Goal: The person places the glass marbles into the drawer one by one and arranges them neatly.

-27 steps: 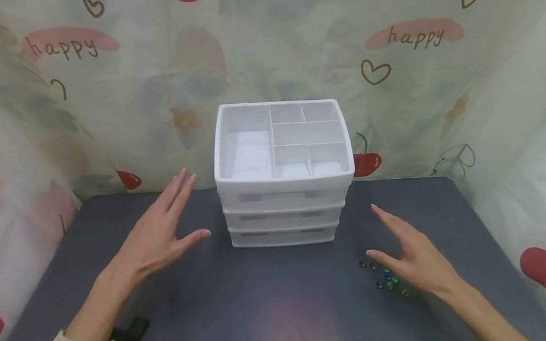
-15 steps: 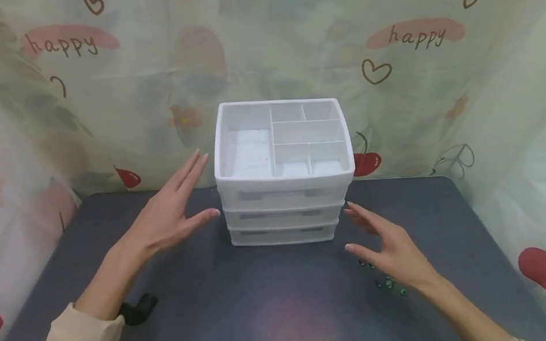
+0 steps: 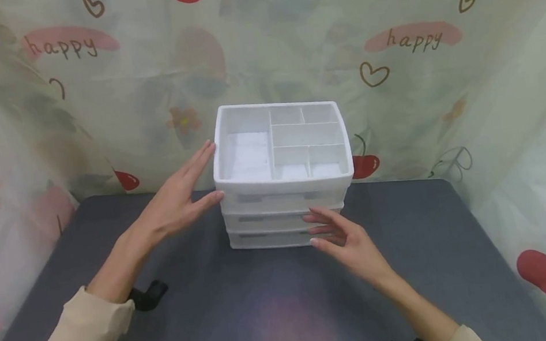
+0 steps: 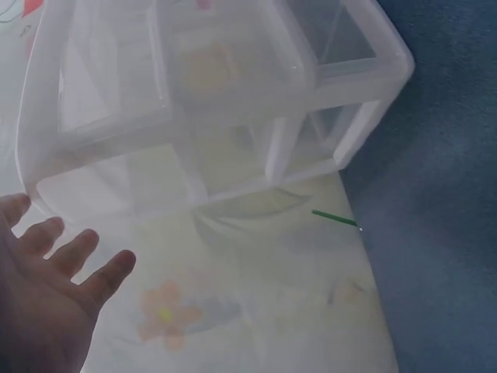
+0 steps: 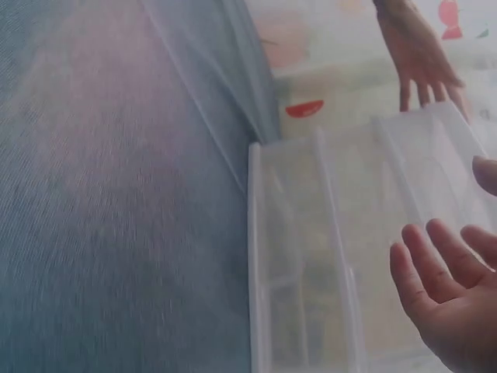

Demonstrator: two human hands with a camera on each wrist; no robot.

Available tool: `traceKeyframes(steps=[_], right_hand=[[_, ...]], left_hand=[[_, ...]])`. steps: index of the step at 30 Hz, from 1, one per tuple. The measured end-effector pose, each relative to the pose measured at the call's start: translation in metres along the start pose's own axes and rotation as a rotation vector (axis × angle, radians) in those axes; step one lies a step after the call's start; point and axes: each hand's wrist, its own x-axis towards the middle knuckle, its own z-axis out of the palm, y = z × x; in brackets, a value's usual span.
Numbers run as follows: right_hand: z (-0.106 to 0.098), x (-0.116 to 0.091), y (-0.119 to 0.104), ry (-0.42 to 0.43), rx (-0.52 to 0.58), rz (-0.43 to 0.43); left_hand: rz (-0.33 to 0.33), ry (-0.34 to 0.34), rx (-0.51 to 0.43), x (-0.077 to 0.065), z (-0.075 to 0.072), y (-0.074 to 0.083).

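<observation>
A white plastic drawer organizer (image 3: pixel 280 184) stands at the back of the dark table, three drawers tall under a divided top tray. My left hand (image 3: pixel 172 202) is at its left side, fingers extended and thumb apart, with the fingertips right at the tray's rim. In the left wrist view that hand (image 4: pixel 46 303) spreads its fingers close to the organizer's see-through side (image 4: pixel 225 101). Across the lower right of the drawer fronts reaches my right hand (image 3: pixel 348 244), fingers loosely bent, holding nothing. The right wrist view has its fingers (image 5: pixel 439 272) over the drawer fronts (image 5: pixel 342 256).
Dark cloth covers the table (image 3: pixel 210 319). A printed curtain (image 3: pixel 275 36) with cherries and hearts hangs behind and at both sides, close to the organizer's back. Dark wrist devices sit at both wrists, the left device (image 3: pixel 149 295) near its sleeve.
My left hand has moved right and up to the organizer's side. My right hand has swung left from above several small glass beads to the drawer fronts; its arm now hides the beads.
</observation>
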Motion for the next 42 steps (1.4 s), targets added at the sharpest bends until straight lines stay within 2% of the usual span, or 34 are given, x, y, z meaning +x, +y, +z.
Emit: traceKeyframes(steps=[5,11,14,19,26,34,42], right_hand=[[0.012,0.009,0.001,-0.003,0.107,0.085],[0.024,0.023,0.002,0.023,0.21,0.147],[0.029,0.028,0.003,0.057,0.276,0.185],[0.038,0.035,0.005,0.109,0.455,0.242],[0.052,0.044,0.006,0.196,0.624,0.274],[0.064,0.054,0.009,0.351,0.72,0.332],[0.07,0.06,0.012,0.437,0.738,0.353]], left_hand=[[0.007,0.011,-0.012,0.011,0.001,0.002],[-0.004,0.03,-0.054,0.019,0.001,0.005],[-0.013,0.037,-0.094,0.022,0.001,0.006],[-0.042,0.04,-0.179,0.025,0.002,0.006],[-0.082,0.067,-0.297,0.03,0.004,0.006],[-0.157,0.074,-0.383,0.031,0.003,0.009],[-0.176,0.081,-0.468,0.034,0.002,0.01]])
